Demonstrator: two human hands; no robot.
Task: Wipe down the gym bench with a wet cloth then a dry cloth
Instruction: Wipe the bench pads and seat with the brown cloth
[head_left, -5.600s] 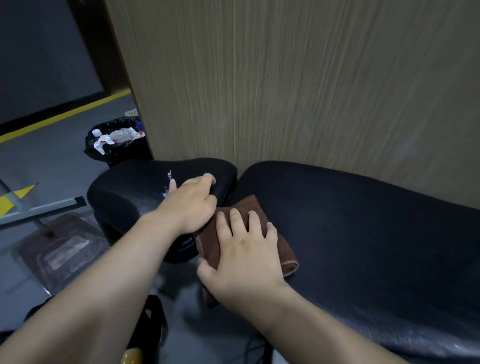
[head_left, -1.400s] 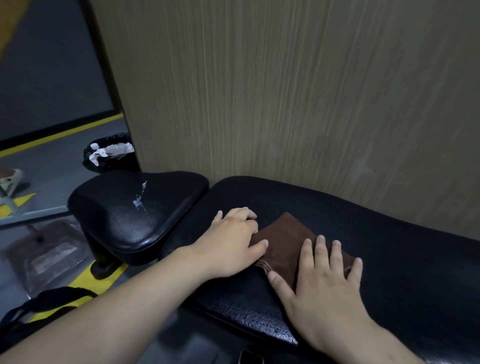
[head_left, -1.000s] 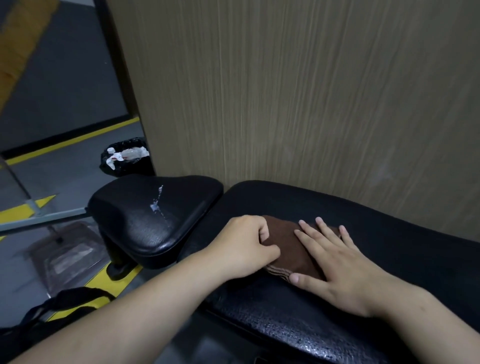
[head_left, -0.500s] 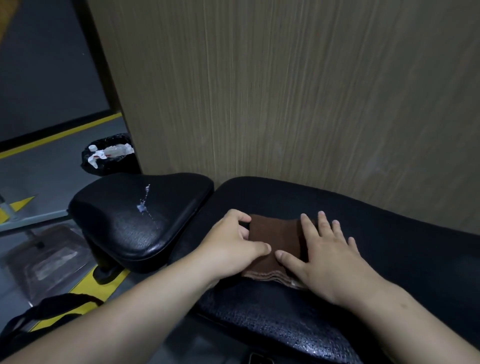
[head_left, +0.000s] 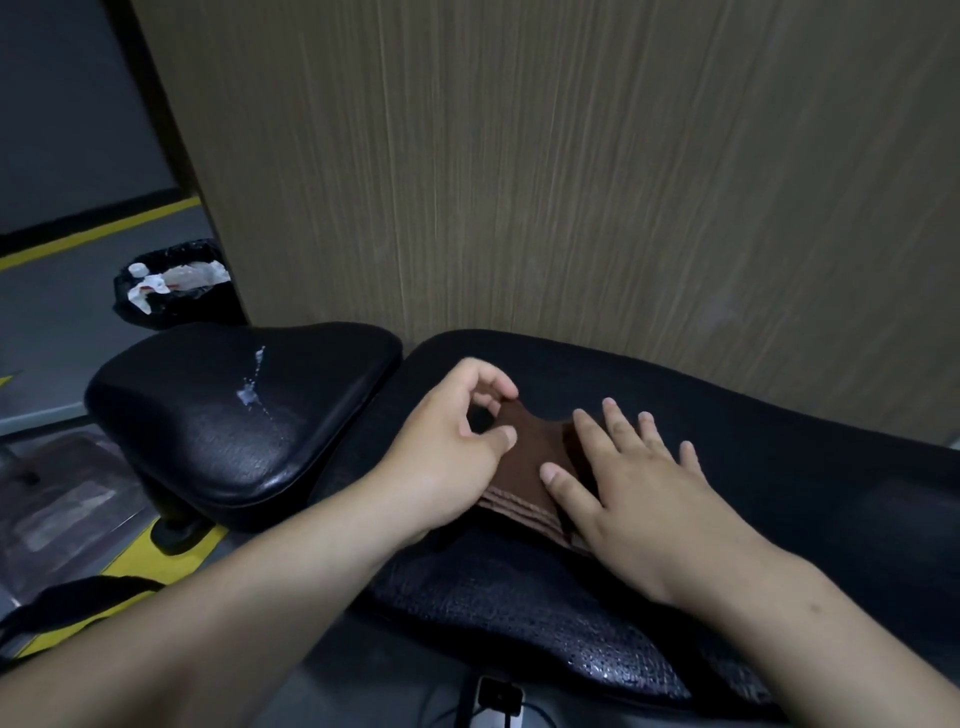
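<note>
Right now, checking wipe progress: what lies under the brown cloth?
The long bench pad. The cloth and the right hand pressing flat on it cover that patch, so its state cannot be seen. The left hand pinches the cloth's far corner.

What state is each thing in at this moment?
brown cloth, folded in layers, lying on the long bench pad, top corner lifted.
left hand, pinching the cloth's lifted corner.
right hand, fingers straight, pressing the cloth flat.
seat pad, white splatter on it, unwiped.
trash bin, lined with a black bag, holding litter.
</note>
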